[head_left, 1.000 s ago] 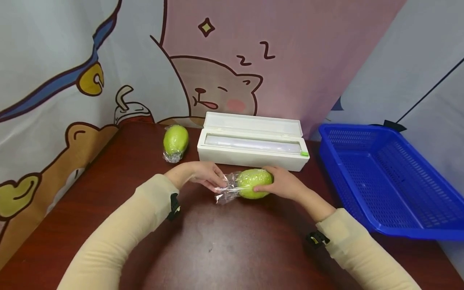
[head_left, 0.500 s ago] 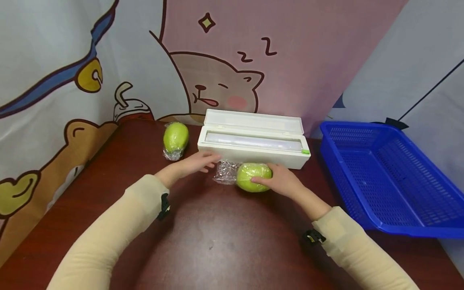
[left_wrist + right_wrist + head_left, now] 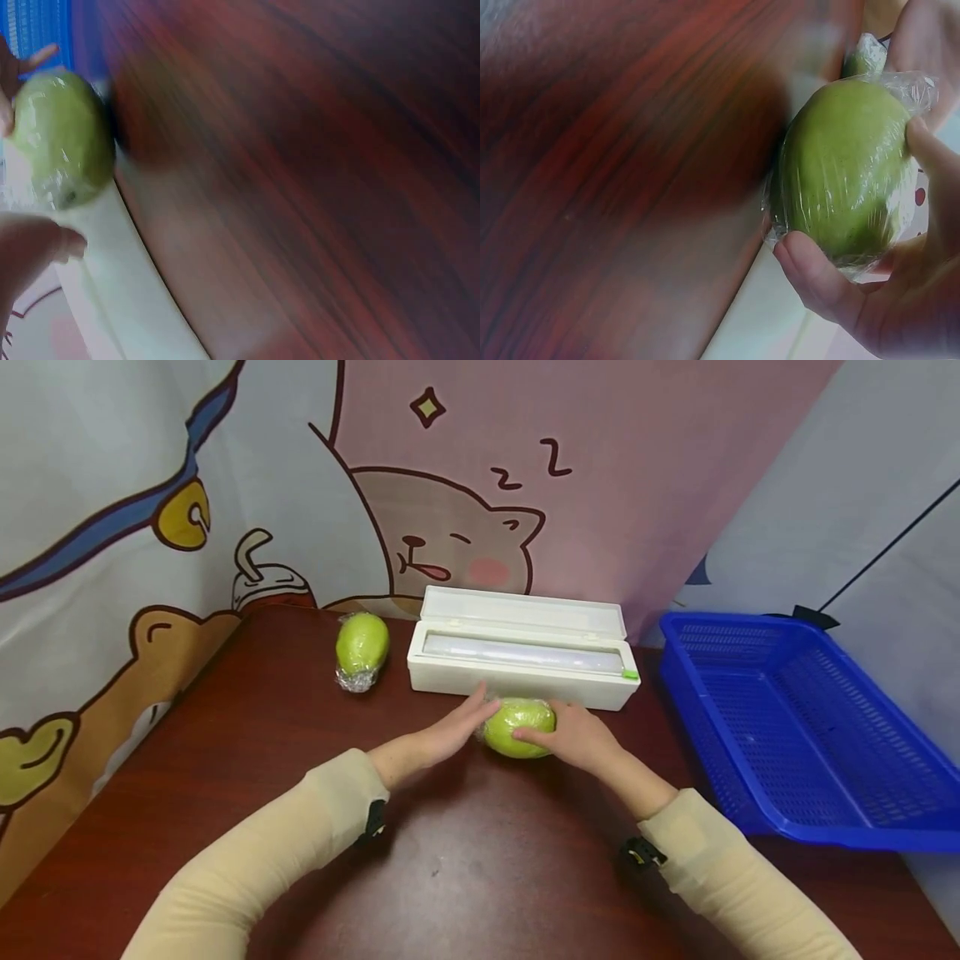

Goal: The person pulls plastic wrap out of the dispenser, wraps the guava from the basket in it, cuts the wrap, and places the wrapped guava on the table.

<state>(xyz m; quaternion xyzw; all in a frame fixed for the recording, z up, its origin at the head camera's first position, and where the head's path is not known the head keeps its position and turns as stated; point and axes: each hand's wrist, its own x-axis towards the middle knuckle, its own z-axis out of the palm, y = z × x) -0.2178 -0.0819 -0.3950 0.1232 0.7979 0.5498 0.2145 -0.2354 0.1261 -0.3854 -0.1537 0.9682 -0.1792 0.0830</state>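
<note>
A green mango-like fruit (image 3: 517,728) wrapped in clear film lies on its side at mid-table, just before a white wrap dispenser (image 3: 517,687). My right hand (image 3: 581,735) grips its right end; the right wrist view shows thumb and fingers spread round the wrapped fruit (image 3: 844,169). At its left end is my left hand (image 3: 450,733), fingers straight, the fingertips right at the film there. Loose film (image 3: 913,90) sticks out from that end in the right wrist view. The left wrist view has the fruit (image 3: 67,139) just beyond my left fingertips.
A second wrapped green fruit (image 3: 362,643) rests at the back left, its bunched film toward me. The dispenser's lid (image 3: 525,610) is raised, with a film roll (image 3: 525,653) inside. To the right stands a blue plastic basket (image 3: 757,760). A printed cloth (image 3: 615,485) hangs behind the table.
My left hand let go of the film tail, drew back left, then came in straight-fingered against the fruit's left end, where the spread-out film is now mostly hidden. The right hand keeps its grip.
</note>
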